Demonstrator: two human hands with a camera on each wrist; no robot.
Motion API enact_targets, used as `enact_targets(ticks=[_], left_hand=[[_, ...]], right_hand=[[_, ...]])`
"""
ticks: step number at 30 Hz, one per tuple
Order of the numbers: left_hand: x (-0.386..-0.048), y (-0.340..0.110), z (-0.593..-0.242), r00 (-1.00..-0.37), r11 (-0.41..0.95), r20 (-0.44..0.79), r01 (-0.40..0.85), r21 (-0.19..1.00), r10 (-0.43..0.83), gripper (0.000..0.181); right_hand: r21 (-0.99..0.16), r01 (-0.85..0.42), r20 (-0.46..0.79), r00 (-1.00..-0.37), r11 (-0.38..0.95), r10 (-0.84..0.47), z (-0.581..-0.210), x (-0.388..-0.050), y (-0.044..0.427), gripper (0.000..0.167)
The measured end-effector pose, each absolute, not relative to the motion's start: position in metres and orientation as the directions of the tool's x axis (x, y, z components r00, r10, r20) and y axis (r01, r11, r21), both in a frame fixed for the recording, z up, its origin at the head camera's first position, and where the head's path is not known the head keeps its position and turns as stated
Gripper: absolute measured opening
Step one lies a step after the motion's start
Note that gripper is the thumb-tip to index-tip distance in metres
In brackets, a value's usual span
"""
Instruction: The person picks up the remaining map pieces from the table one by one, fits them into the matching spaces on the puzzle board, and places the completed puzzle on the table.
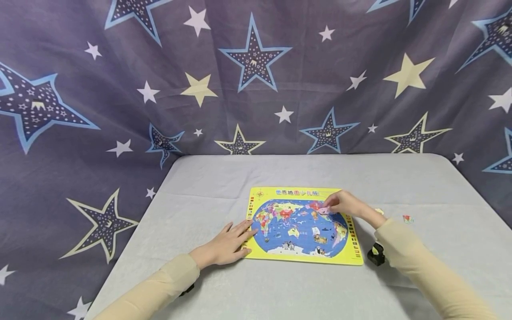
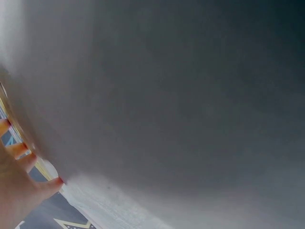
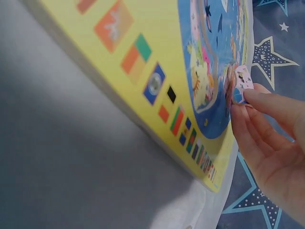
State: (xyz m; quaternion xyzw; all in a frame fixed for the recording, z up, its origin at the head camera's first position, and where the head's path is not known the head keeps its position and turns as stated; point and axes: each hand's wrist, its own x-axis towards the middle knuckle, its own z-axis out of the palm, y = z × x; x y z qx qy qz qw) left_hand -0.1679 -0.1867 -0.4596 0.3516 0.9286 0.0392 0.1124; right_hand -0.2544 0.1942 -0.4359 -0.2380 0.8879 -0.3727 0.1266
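A yellow-bordered world map puzzle board (image 1: pixel 306 263) lies flat on the table, its blue oval map filled with colourful continents and animals. My right hand (image 1: pixel 347 206) is over the map's upper right part and pinches a small pink and blue puzzle piece (image 3: pixel 243 78) between thumb and fingers. In the right wrist view the piece stands tilted close to the board's surface; whether it touches cannot be told. My left hand (image 1: pixel 226 244) rests at the board's left edge with fingers spread, fingertips on the yellow border. The left wrist view shows its fingers (image 2: pixel 50 187) at the edge of the frame.
To the right of the board lie a small red and green piece (image 1: pixel 408 219) and a pale yellow piece (image 1: pixel 379 211), partly behind the right wrist. A pale cloth covers the table (image 1: pixel 208 178). A dark star-patterned curtain (image 1: pixel 256 106) hangs behind it.
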Motion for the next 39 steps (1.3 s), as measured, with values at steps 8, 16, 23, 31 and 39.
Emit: enact_targets(ticks=[8,16,23,31,39], left_hand=[[-0.167,-0.187,-0.46,-0.723,0.745,-0.18,0.648,0.155,0.667,0.058],[-0.166,-0.187,-0.46,-0.724,0.747,-0.182,0.646,0.158,0.665,0.058],[-0.166,-0.187,-0.459,-0.722,0.743,-0.176,0.65,0.158,0.669,0.058],[-0.168,-0.187,-0.458,-0.724,0.743,-0.169,0.652,0.152,0.669,0.058],[-0.168,-0.186,-0.459,-0.724,0.743,-0.169,0.653,0.147,0.669,0.058]], right_hand=[[-0.735,-0.31,-0.063,-0.854,0.602,-0.517,-0.44,-0.253,0.192,0.015],[-0.728,-0.307,-0.059,-0.863,0.613,-0.502,-0.443,-0.251,0.19,0.015],[-0.724,-0.304,-0.06,-0.867,0.619,-0.495,-0.445,-0.252,0.189,0.014],[-0.704,-0.298,-0.048,-0.885,0.644,-0.462,-0.445,-0.25,0.188,0.014],[-0.685,-0.274,-0.062,-0.901,0.675,-0.428,-0.447,-0.25,0.188,0.013]])
